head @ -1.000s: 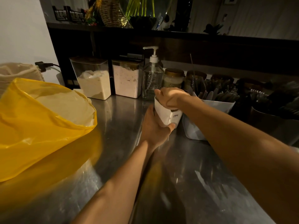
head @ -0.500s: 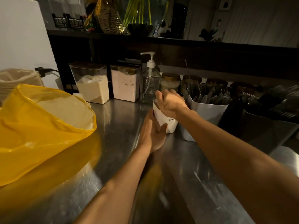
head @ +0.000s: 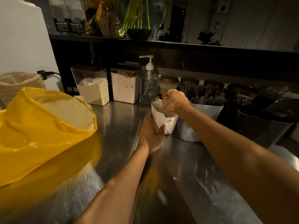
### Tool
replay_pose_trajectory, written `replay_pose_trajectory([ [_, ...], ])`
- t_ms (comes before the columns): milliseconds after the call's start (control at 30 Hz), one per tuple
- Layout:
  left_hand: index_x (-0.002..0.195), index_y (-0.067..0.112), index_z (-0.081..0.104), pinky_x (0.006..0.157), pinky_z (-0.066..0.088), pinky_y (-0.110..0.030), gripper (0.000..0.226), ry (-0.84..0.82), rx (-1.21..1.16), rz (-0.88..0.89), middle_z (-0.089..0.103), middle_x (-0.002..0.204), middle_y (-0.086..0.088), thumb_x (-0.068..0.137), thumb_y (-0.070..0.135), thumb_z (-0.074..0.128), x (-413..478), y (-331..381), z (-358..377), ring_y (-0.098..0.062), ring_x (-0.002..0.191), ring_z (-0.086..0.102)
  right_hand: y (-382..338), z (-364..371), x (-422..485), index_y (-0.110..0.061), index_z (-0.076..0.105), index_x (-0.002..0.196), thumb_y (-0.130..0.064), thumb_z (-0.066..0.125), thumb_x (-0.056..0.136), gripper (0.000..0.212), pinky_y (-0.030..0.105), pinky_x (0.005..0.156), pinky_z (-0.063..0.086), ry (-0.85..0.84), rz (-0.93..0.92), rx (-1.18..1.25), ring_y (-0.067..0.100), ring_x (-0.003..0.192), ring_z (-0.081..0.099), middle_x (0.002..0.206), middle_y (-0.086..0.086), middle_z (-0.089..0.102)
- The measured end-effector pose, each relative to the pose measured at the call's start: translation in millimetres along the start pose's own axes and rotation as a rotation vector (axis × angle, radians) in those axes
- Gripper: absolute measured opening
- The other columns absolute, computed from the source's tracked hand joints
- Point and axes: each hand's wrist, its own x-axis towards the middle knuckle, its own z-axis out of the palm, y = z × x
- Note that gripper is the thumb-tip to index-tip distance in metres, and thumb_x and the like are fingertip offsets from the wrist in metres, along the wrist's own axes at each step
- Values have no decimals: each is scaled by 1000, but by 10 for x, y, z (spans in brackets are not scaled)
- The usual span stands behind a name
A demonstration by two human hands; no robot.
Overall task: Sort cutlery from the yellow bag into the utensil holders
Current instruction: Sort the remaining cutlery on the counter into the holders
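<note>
A small white utensil holder [head: 169,122] stands on the steel counter in the middle of the head view. My left hand [head: 151,135] grips its left side, thumb on its front. My right hand [head: 175,101] hovers over its mouth with curled fingers and holds clear plastic cutlery [head: 162,109] that dips into the holder. The open yellow bag [head: 40,135] lies at the left; its contents are hidden. A larger white holder [head: 208,111] full of dark knives stands right of the small one. A dark holder [head: 262,128] with forks is further right.
Two clear canisters of powder [head: 93,89] [head: 124,87], a pump bottle [head: 148,84] and lidded jars [head: 167,84] line the back of the steel counter [head: 186,175]. A stack of paper filters [head: 17,84] sits behind the bag. A dark shelf runs overhead.
The small white holder has gone down from a lifted, tilted hold to standing on the counter. My right hand has risen off its rim, and clear cutlery now shows under it.
</note>
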Motion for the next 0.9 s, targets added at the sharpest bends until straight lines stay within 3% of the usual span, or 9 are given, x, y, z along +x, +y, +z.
replay_pose_trajectory([
  [67, 149, 21, 35, 106, 49, -43, 68, 16, -40, 0, 56, 141, -2, 90, 23, 70, -6, -15, 5, -20, 129, 55, -66, -86, -34, 0, 67, 116, -5, 51, 100, 23, 31, 82, 52, 12, 89, -8, 26, 98, 63, 88, 9, 61],
  [167, 146, 24, 39, 105, 50, -41, 66, 33, -80, 1, 58, 138, 2, 89, 22, 70, -8, -35, 10, -18, 126, 57, -89, -184, -29, 1, 63, 118, -4, 43, 104, 25, 29, 76, 44, 38, 18, -195, 26, 95, 58, 75, 6, 45],
  [267, 145, 22, 40, 104, 50, -41, 64, 44, -93, 6, 59, 137, 1, 88, 22, 70, -5, -47, 12, -18, 125, 57, -84, -239, -21, 4, 65, 117, -4, 43, 102, 28, 31, 80, 54, 129, 41, 48, 34, 106, 65, 93, 22, 63],
  [333, 144, 20, 42, 103, 51, -39, 64, 52, -106, 15, 60, 136, 1, 88, 21, 71, -2, -63, 18, -17, 124, 57, -104, -285, -47, 1, 70, 108, -4, 47, 99, 25, 40, 86, 59, 183, 13, 77, 33, 102, 67, 104, 19, 70],
  [400, 144, 19, 43, 102, 51, -34, 63, 56, -126, 16, 61, 134, 2, 88, 18, 72, -13, -81, 25, -15, 122, 58, -106, -345, -98, -3, 70, 92, -5, 56, 93, 14, 38, 75, 60, 131, 30, 6, 24, 85, 69, 92, 13, 71],
  [500, 143, 18, 43, 97, 51, -27, 62, 61, -147, 22, 61, 132, 2, 89, 16, 73, -20, -92, 21, -13, 120, 59, -119, -393, -210, -8, 61, 79, -6, 66, 89, 12, 25, 52, 45, -1, 115, -86, 9, 56, 59, 67, 1, 63],
  [667, 147, 17, 39, 100, 48, -29, 67, 49, -101, 39, 57, 139, -1, 89, 17, 73, -2, -90, 16, -17, 127, 54, -49, -264, -351, -6, 63, 93, -15, 81, 85, 22, 29, 68, 63, -142, 172, -39, 13, 59, 73, 74, 6, 72],
  [767, 149, 17, 37, 103, 46, -32, 69, 42, -63, 37, 54, 143, -3, 90, 21, 73, 1, -97, 18, -20, 131, 51, -24, -188, -387, -5, 61, 93, -15, 79, 86, 21, 23, 58, 55, -102, 148, -133, 11, 55, 70, 68, 1, 69],
  [900, 148, 17, 37, 106, 48, -39, 69, 41, -65, 38, 55, 142, -4, 90, 21, 73, 4, -100, 16, -21, 130, 52, -32, -202, -419, -11, 52, 88, -10, 75, 86, 23, 20, 45, 43, -80, 167, -177, 8, 54, 62, 76, 1, 65],
])
